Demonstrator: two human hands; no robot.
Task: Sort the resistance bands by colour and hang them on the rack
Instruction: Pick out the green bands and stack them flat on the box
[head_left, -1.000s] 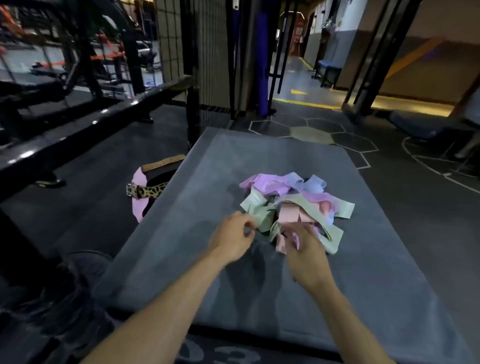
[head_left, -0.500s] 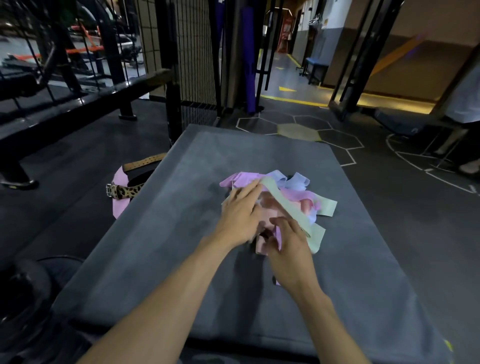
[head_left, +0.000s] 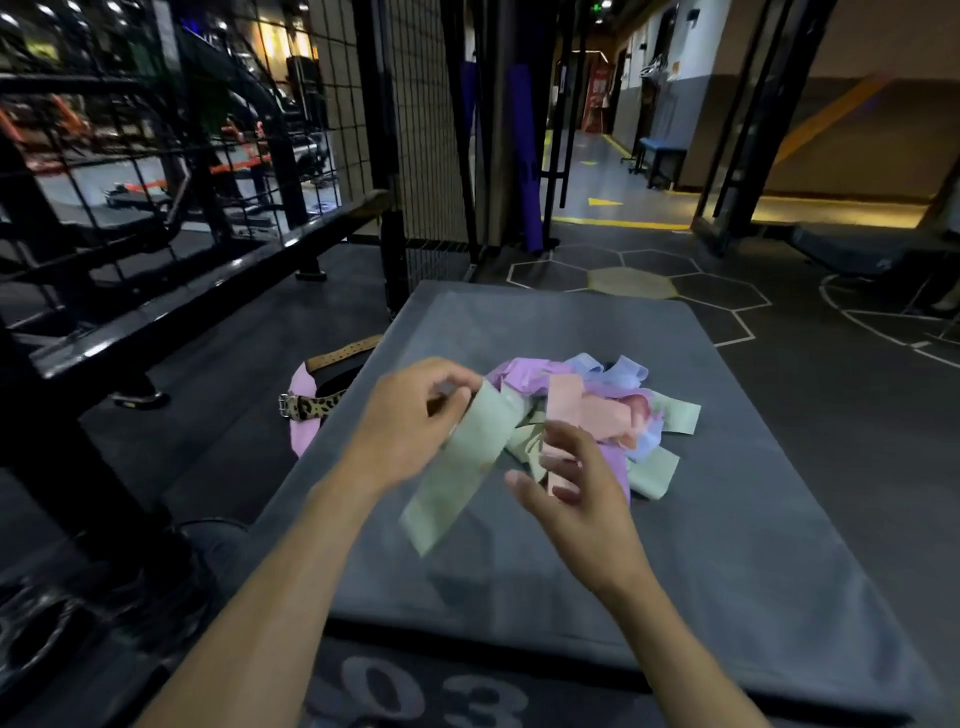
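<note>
Bands of pale green, pink, lilac and light blue, heaped in a loose pile (head_left: 597, 415) toward the middle of a grey padded platform (head_left: 727, 519). Left hand (head_left: 410, 421) raised over the near left edge of the pile, fingers curled, thumb and fingertips pinching the upper end of a pale green band (head_left: 457, 467). Green band hanging from that pinch as a flat strip, slanting down and toward the viewer, lower end lifted free of the platform, upper part touching the heap. Right hand (head_left: 576, 499) just right of the green strip, palm turned partly up, fingers loosely bent, a pink band (head_left: 563, 421) lying across the fingertips and rising into the pile; whether gripped or merely resting there, cannot tell. Thumb of that hand pointing left, close to the green strip but apart from it. Second green end sticking out at the pile's right side, another at its near right edge, blue loops at the far side. Beside the platform's left edge, on the dark floor, a pink belt with leopard-print strap and buckle (head_left: 306, 410). Black steel frame (head_left: 182, 296) and wire mesh panel (head_left: 431, 130) farther left and behind.
</note>
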